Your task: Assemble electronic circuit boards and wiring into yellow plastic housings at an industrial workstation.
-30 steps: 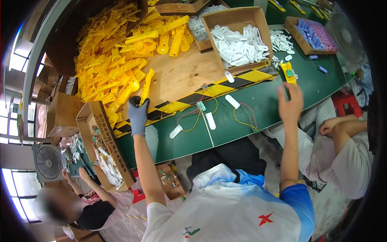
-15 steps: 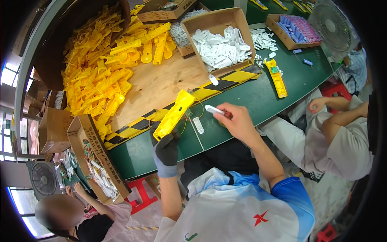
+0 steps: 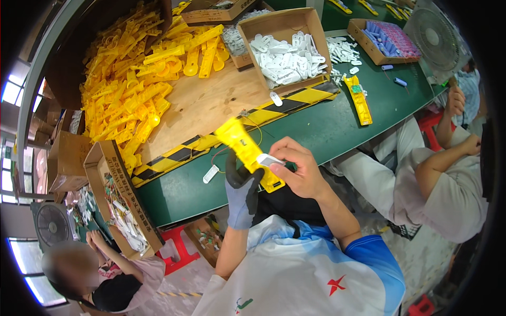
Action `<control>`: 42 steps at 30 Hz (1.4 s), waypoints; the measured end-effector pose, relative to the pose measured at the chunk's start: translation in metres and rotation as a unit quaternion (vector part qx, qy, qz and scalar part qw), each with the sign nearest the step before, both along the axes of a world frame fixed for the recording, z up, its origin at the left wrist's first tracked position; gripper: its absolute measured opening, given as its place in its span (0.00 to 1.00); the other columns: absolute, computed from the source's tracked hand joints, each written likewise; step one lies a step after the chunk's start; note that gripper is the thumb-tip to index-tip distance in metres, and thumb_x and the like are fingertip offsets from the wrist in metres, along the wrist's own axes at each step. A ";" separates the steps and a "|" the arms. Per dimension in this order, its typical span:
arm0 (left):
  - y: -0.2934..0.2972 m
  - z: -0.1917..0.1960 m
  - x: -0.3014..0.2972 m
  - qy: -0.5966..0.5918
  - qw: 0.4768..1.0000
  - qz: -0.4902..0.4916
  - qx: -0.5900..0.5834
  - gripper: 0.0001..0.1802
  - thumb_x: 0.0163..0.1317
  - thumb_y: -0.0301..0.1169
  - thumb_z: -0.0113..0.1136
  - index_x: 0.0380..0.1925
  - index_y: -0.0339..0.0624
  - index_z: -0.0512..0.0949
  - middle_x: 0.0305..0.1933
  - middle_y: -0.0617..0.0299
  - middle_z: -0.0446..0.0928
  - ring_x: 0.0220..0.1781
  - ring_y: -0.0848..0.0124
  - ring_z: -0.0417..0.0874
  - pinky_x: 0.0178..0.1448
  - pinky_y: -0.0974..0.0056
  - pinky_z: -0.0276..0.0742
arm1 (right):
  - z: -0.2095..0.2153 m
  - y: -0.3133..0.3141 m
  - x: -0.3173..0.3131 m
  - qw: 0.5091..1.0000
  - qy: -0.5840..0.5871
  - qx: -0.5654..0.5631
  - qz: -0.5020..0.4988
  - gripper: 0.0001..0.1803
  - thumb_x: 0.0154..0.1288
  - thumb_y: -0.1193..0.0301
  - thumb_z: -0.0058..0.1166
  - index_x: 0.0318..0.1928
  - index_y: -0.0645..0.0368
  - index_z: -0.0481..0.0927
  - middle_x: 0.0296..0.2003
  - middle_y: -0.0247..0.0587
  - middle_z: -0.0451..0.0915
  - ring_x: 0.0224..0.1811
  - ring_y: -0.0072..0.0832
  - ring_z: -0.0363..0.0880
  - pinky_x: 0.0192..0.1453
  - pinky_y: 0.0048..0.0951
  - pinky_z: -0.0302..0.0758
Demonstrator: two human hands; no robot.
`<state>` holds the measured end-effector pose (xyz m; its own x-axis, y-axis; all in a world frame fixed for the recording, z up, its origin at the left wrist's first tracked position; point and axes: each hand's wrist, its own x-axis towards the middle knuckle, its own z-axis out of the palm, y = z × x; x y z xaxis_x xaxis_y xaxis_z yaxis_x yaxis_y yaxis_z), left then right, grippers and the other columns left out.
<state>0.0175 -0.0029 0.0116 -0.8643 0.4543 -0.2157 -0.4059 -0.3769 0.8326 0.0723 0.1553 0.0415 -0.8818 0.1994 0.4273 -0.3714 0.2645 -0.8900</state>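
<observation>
My left hand (image 3: 242,194), in a grey and black glove, grips a long yellow plastic housing (image 3: 238,142), tilted with its hollow side up. Bare and closed, my right hand (image 3: 301,171) pinches a small white plastic piece (image 3: 268,160) against the housing's lower half. I cannot tell whether the piece is seated in it. Thin wires trail from the housing. Near them, left of the glove, is a white oblong part (image 3: 211,174) with a small slot. A single white cover (image 3: 276,99) lies by the striped edge.
Yellow housings (image 3: 126,84) are heaped at the left on a wooden board (image 3: 211,100) edged with striped tape. Behind stands a carton (image 3: 279,23) of white covers. A wired yellow housing (image 3: 358,100) and a box of purple cells (image 3: 387,45) are at the right. Co-workers sit on both sides.
The yellow housing has turned, its lower end swinging right towards me. My right hand has brought the white piece down onto it. The wired white part has shifted left.
</observation>
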 end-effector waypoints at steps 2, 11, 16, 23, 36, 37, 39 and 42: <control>0.006 0.013 0.006 0.056 0.987 0.141 0.043 0.31 0.57 0.12 0.60 0.61 0.40 0.65 0.54 0.60 0.73 0.53 0.71 0.76 0.55 0.68 0.74 | 0.000 0.000 0.011 1.000 0.007 -0.029 -0.004 0.09 0.65 0.72 0.59 0.41 0.67 0.81 0.35 0.42 0.78 0.34 0.27 0.76 0.38 0.24 0.72; -0.019 -0.033 0.023 0.335 0.905 0.219 -0.145 0.27 0.54 0.19 0.66 0.56 0.36 0.72 0.51 0.53 0.79 0.53 0.60 0.81 0.55 0.60 0.78 | -0.002 -0.011 0.025 0.983 -0.174 0.030 -0.051 0.11 0.62 0.70 0.63 0.42 0.64 0.84 0.17 0.41 0.77 0.17 0.23 0.73 0.23 0.25 0.67; -0.023 -0.021 -0.003 0.519 0.841 0.090 -0.123 0.24 0.46 0.33 0.74 0.43 0.34 0.82 0.48 0.47 0.83 0.52 0.50 0.83 0.58 0.55 0.77 | -0.005 -0.022 0.022 0.976 -0.194 -0.015 -0.094 0.17 0.62 0.73 0.63 0.52 0.61 0.82 0.18 0.32 0.74 0.19 0.14 0.69 0.25 0.21 0.66; -0.025 -0.007 0.004 0.491 0.865 0.075 -0.073 0.20 0.51 0.29 0.71 0.46 0.36 0.79 0.50 0.47 0.81 0.54 0.57 0.82 0.59 0.57 0.76 | 0.000 -0.016 0.024 0.977 -0.205 -0.044 -0.036 0.17 0.64 0.71 0.63 0.52 0.63 0.82 0.16 0.27 0.69 0.19 0.11 0.65 0.23 0.19 0.63; -0.017 -0.024 0.006 0.057 0.990 0.120 0.048 0.23 0.63 0.19 0.60 0.57 0.45 0.70 0.56 0.57 0.77 0.57 0.63 0.80 0.58 0.58 0.79 | -0.019 -0.008 0.010 0.994 -0.064 -0.091 0.023 0.27 0.55 0.73 0.71 0.57 0.62 0.80 0.37 0.39 0.80 0.37 0.22 0.79 0.44 0.21 0.77; -0.016 -0.023 0.004 0.057 0.991 0.115 0.049 0.23 0.63 0.19 0.60 0.57 0.45 0.70 0.56 0.57 0.77 0.57 0.63 0.80 0.58 0.58 0.79 | -0.018 -0.008 0.009 0.987 -0.099 -0.124 0.017 0.26 0.55 0.75 0.70 0.56 0.62 0.80 0.38 0.38 0.80 0.37 0.20 0.79 0.44 0.20 0.77; -0.013 -0.018 0.001 -0.009 0.988 0.051 0.149 0.25 0.64 0.21 0.59 0.61 0.47 0.68 0.61 0.53 0.75 0.62 0.59 0.77 0.64 0.53 0.75 | -0.015 -0.013 0.012 0.977 -0.126 -0.174 0.005 0.23 0.57 0.78 0.68 0.55 0.65 0.81 0.40 0.37 0.81 0.38 0.16 0.80 0.43 0.18 0.77; -0.004 -0.004 0.009 -0.098 0.978 0.042 0.180 0.21 0.65 0.20 0.59 0.57 0.42 0.70 0.56 0.55 0.76 0.60 0.63 0.78 0.65 0.59 0.73 | -0.038 -0.021 0.010 0.963 -0.072 -0.259 -0.024 0.20 0.59 0.79 0.66 0.53 0.68 0.81 0.41 0.40 0.83 0.38 0.17 0.82 0.42 0.18 0.78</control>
<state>0.0263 -0.0066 0.0078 -0.8599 0.4603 -0.2208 -0.4997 -0.6702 0.5488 0.0827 0.1339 0.0034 -0.9091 0.3946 0.1334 -0.2328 -0.2157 -0.9483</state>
